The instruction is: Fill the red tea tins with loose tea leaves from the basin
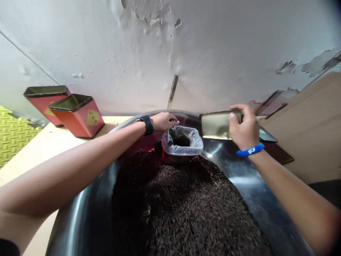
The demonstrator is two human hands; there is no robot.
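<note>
Head camera: lined tin (181,152) sits just beside left fingers (173,122).

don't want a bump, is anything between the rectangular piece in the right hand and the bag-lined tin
Nothing visible stands between the rectangular piece in the right hand and the bag-lined tin. The left hand is by the tin's far left corner.

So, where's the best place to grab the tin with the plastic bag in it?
Probably by two opposite sides near the top, coming from above. The tin stands mouth up, and loose dark leaves crowd its lower near side. The plastic bag folds over the edge, so I'd pinch it against the walls to limit slipping.
</note>
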